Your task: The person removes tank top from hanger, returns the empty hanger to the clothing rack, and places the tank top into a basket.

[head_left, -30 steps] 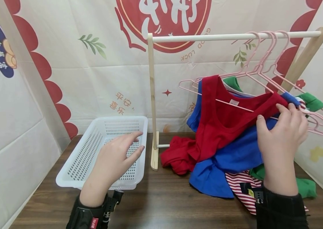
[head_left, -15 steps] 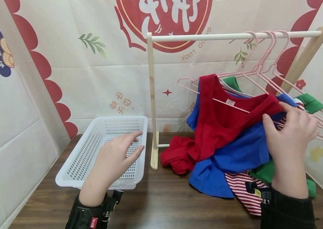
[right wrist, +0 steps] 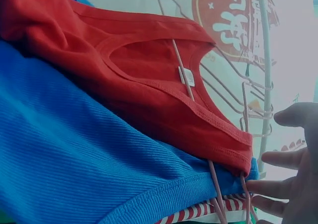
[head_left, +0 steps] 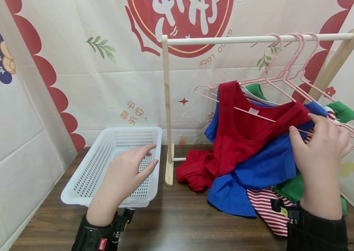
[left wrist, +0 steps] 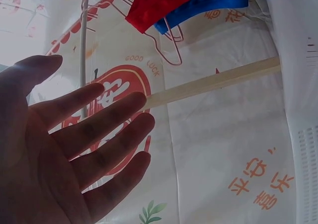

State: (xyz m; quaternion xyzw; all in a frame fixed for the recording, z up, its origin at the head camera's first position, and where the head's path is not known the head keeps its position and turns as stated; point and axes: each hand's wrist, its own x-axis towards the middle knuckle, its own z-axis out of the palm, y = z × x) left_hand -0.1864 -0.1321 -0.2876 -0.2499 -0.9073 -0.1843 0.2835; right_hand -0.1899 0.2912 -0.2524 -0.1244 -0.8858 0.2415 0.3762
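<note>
A red top hangs on the rack; the right hand, fingers loosely spread, is beside its shoulder. Left of the rack, the left hand, spread wide, hovers over the basket.

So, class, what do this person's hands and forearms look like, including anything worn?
The left hand and right hand are bare, with no gloves or rings showing. A black left cuff carries a red tag with pale lettering. Beside the black right cuff, a dark fitting shows a yellow patch.
</note>
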